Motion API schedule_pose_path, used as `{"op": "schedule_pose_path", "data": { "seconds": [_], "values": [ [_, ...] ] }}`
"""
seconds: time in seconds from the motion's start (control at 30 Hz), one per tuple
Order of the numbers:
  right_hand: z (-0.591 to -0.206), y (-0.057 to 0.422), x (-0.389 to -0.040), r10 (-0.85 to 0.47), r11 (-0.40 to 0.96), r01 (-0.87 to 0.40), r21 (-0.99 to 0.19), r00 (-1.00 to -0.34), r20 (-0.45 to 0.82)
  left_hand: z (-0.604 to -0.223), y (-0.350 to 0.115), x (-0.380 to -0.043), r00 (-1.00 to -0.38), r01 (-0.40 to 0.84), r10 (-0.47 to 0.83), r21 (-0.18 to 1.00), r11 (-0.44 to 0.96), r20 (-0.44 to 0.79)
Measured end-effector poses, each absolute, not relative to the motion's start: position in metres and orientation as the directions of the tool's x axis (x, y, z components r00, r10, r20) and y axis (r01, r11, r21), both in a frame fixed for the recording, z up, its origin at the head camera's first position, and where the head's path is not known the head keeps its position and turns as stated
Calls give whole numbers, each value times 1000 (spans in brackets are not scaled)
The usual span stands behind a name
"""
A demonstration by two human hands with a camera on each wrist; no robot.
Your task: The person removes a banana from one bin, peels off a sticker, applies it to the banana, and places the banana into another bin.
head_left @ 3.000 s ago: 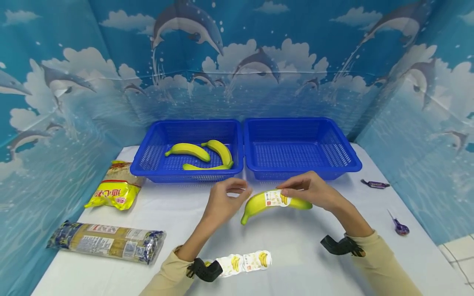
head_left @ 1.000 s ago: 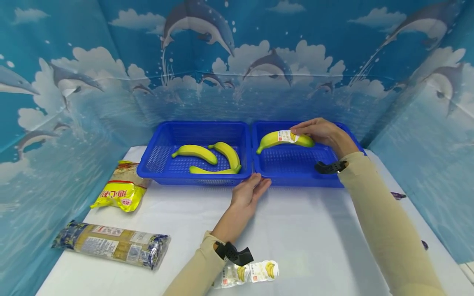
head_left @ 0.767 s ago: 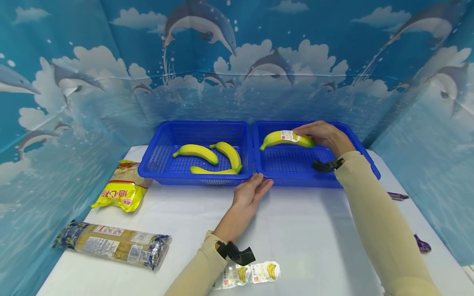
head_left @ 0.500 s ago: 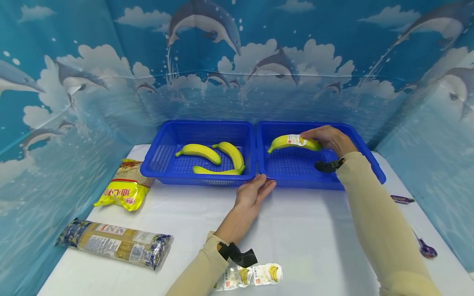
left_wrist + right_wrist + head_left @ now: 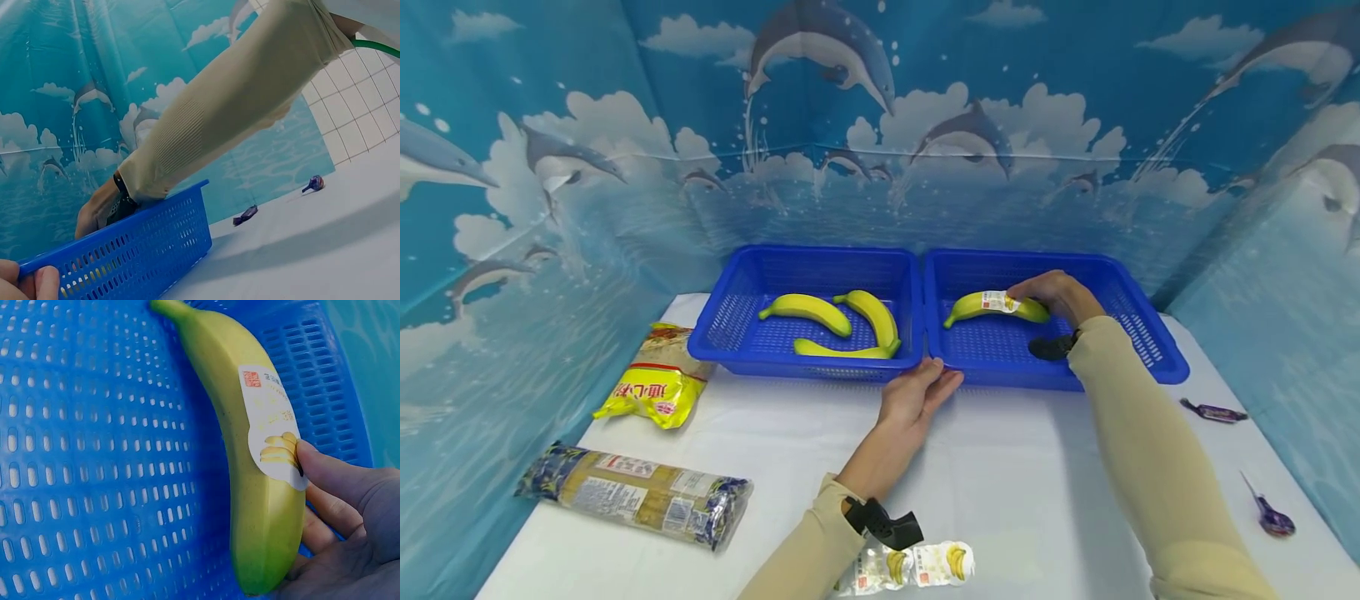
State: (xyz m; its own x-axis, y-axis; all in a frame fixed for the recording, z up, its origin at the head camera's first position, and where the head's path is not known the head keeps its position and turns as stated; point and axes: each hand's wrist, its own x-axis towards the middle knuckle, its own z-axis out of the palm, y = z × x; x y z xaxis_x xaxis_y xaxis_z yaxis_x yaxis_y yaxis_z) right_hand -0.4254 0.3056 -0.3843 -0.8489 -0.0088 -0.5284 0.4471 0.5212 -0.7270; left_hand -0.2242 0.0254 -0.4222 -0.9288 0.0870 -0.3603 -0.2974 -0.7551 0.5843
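Note:
My right hand grips a yellow-green banana by one end, thumb on its upper side, low inside the right blue basket. A white label printed with bananas is wrapped over the banana, and the thumb tip rests at the label's edge. At the near inner corner of that basket, my left hand pinches the rim; in the left wrist view its fingers sit either side of the blue edge. The left basket holds three bananas without labels.
A strip of banana labels lies on the white table by my left wrist. On the left are a yellow food bag and a long noodle packet. A wrapped candy and a lollipop lie at the right.
The labelled banana went from above the table into the right basket and sank lower in it, still gripped by my right hand. My left hand moved from beside the banana to the basket rim.

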Motion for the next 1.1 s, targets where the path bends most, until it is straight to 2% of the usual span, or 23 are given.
{"op": "schedule_pose_path", "data": {
  "seconds": [0.37, 0.67, 0.9, 1.1],
  "values": [
    [-386, 292, -430, -10, 483, 430, -763, -869, -495, -419, 21, -225, -911, -318, 88, 552, -771, -402],
    [-388, 281, -423, -57, 481, 366, -796, -894, -445, -420, 12, -219, -922, -300, 68, 592, -748, -381],
    [-384, 288, -423, -61, 407, 355, -842, -909, -413, -421, 11, -217, -937, -295, 102, 602, -742, -333],
    [-374, 293, -416, -111, 444, 295, -846, -919, -378, -414, 10, -210, -944, -301, 117, 661, -688, -308]
  ]
}}
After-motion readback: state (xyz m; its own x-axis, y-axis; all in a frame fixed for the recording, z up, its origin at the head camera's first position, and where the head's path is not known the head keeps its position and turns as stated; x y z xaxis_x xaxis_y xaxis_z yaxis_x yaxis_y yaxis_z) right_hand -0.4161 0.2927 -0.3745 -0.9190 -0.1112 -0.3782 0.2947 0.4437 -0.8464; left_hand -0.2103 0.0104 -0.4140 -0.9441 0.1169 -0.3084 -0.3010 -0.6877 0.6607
